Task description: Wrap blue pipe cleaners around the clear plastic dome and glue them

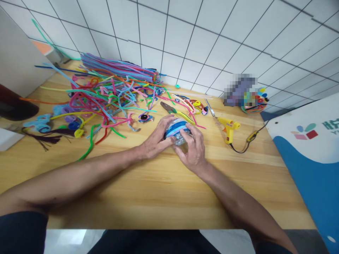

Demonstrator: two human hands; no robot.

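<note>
A small ball [177, 130] wrapped in blue and light-blue pipe cleaner rests on the wooden table [164, 183] near its middle. My left hand [156, 139] cups its left side with the fingers curled round it. From the right, my right hand [192, 150] presses against the ball, with thumb and fingers closed on its lower part. Both forearms lie along the table.
A big heap of coloured pipe cleaners [111, 88] covers the table's back left. Pliers with green handles [172, 111] lie just behind the ball. A yellow glue gun [229, 127] with its cord lies to the right. A colourful craft piece [255, 100] stands at the back right by the tiled wall.
</note>
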